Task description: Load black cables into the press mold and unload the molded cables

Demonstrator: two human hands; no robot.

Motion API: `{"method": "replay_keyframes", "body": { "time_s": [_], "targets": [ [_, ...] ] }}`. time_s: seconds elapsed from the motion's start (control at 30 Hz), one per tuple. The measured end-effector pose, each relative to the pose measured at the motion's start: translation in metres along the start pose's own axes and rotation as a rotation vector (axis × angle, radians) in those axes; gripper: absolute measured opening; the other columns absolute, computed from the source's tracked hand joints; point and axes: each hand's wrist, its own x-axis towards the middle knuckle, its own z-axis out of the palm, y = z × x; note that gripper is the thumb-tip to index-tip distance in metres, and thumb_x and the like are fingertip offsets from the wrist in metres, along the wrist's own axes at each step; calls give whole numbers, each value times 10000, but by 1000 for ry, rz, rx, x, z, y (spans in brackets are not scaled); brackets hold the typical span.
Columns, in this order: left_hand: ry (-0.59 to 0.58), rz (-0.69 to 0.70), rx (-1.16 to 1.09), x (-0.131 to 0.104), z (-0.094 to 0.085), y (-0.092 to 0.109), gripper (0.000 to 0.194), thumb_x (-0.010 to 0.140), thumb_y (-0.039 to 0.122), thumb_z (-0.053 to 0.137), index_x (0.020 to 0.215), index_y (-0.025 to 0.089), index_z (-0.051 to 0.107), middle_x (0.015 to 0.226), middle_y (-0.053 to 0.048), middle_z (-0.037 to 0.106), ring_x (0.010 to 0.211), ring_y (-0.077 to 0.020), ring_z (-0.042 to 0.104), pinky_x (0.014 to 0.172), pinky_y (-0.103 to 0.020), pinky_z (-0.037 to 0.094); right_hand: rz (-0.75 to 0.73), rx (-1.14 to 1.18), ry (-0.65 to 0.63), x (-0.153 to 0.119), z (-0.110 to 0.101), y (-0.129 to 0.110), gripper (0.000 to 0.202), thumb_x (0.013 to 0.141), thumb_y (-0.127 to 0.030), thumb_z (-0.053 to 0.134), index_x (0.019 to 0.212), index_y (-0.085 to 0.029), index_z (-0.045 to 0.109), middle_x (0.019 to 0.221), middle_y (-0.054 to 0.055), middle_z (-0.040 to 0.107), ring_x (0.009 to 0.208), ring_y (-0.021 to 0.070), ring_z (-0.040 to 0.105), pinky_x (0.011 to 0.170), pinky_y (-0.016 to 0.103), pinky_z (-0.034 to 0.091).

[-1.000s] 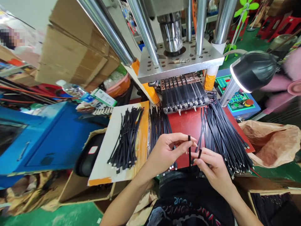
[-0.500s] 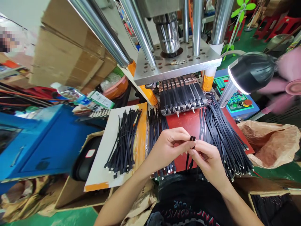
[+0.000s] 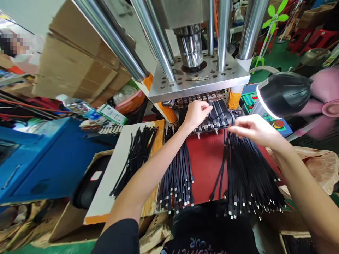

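My left hand (image 3: pixel 197 113) reaches over the black slotted fixture (image 3: pixel 218 121) under the press, its thumb and forefinger pinched on a flat black USB cable (image 3: pixel 212 117) that bends over the fixture's top. At the fixture's right end, my right hand (image 3: pixel 253 129) has its fingers closed around a curved stretch of cable; its fingertips are slightly blurred. More cables lie across the fixture, with ends along its front edge. Below my right hand fans a big bundle of black cables (image 3: pixel 246 173) with metal plugs. A smaller cable bundle (image 3: pixel 177 173) lies left of the red work surface (image 3: pixel 205 165).
The press's steel plate (image 3: pixel 198 84) and posts stand just above my hands. A black lamp (image 3: pixel 284 93) and pink fan (image 3: pixel 329 102) are at right, near a control box (image 3: pixel 249 98). Another cable bundle (image 3: pixel 137 151) lies on a white board (image 3: pixel 103 197) at left.
Both hands have moved forward and apart, from close together over the red surface to the fixture. The small black pieces pinched between them before no longer show there.
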Motion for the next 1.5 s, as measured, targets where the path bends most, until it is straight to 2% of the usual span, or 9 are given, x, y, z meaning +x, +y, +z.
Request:
{"method": "replay_keyframes", "body": {
  "time_s": [0.07,0.17,0.33,0.47,0.73,0.97,1.17,1.37,1.5],
  "targets": [
    [91,-90,-23,3,4,-2,156,989,250,625,922,150,725,821,-49,743,650,-150,717,663,-270,581,18,69,-12,38,-14,16,498,914,-608,707,627,-220,586,613,-8,601,597,150,522,601,298,397],
    [160,-59,-74,-16,1,3,325,1023,290,590,1304,133,639,1154,-123,752,802,-162,778,707,-275,633,35,149,-45,82,-11,33,515,823,-659,764,607,-229,578,577,-6,583,563,154,520,575,311,421],
    [-130,465,167,-64,-11,13,385,1027,261,617,1395,148,627,1424,-162,686,1348,-264,652,1178,-459,532,-5,133,-47,115,2,53,510,778,-656,779,599,-222,580,569,-21,521,539,133,446,529,307,358],
    [-212,609,380,-71,-11,12,390,1030,245,620,1395,108,642,1481,-198,657,1445,-303,578,1220,-510,492,-62,53,39,120,5,60,491,827,-575,754,572,-214,541,564,-37,464,567,123,387,573,311,326],
    [-4,610,424,-59,9,11,225,1030,212,641,1169,105,782,1235,-142,807,1197,-273,763,1083,-435,613,26,238,150,115,14,65,198,785,-327,800,778,-181,666,680,-11,624,632,139,524,617,284,423],
    [92,540,374,-63,21,16,229,1023,167,639,1128,47,802,1181,-167,819,1166,-265,779,1085,-374,618,23,283,166,114,14,65,230,778,-336,829,765,-177,664,655,-16,608,602,121,495,587,270,412],
    [37,536,396,-64,17,16,250,1038,169,605,1174,79,795,1247,-156,800,1221,-264,754,1104,-404,609,66,309,178,117,14,65,223,759,-312,833,751,-185,651,618,-23,591,557,109,473,534,258,391],
    [109,485,375,-64,26,14,227,1046,205,609,1120,115,803,1203,-137,818,1198,-259,766,1082,-408,623,97,308,154,118,12,64,232,746,-313,839,746,-183,646,597,-36,581,523,97,453,512,254,380],
    [-17,536,471,-69,20,20,305,1040,254,615,1262,84,735,1352,-189,747,1320,-296,693,1156,-456,559,67,289,137,114,9,62,216,766,-315,819,747,-182,650,622,-28,594,551,105,480,541,258,401]
  ]
}}
